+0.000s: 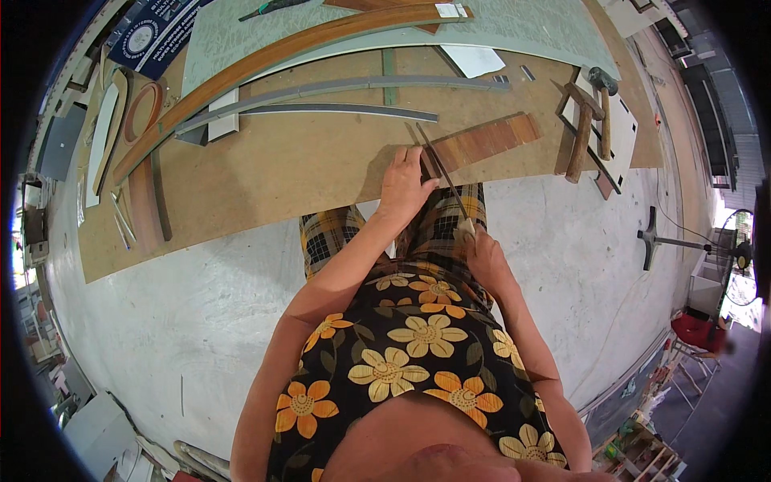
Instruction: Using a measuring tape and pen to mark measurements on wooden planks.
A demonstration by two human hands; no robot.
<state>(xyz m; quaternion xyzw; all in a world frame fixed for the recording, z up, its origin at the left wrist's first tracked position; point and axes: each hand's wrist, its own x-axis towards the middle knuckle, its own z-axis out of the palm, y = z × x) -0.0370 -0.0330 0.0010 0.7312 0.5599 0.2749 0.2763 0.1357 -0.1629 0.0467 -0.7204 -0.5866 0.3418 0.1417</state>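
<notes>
Head view, bench: brown sheet-topped bench [281, 181], its near edge running just in front of the person's legs.
Left hand: the left hand [404, 183] is at the near edge of the bench, close to the middle of that edge; fingers bent, thumb apart, set at the left end of the brown wooden strip. Whether it grips the strip or only steadies it cannot be told.
Right hand: the right hand [488, 257] is just off the near edge, closed around the pale handle [466, 229] of a long, thin, dark tool.
Tool: the dark tool [440, 165] slants from the right hand across the near edge, over the left end of the strip, its tip past the left fingers. Contact with the wood cannot be confirmed.
Wooden strip: the brown wooden strip [491, 145], marked with cross lines, lies flat near the near edge, its far end pointing toward the right edge.
Right edge: claw-type hammer [578, 143] and dark-headed mallet [605, 132] lie side by side, on a white panel [622, 128].
Far edge: pale green board [546, 52]; a long curved brown strip [281, 68] crosses it toward the left edge.
Middle: grey curved strip [337, 91].
Left edge: brown ring [131, 112].
Near left corner: metal tweezer-like piece [122, 221].
</notes>
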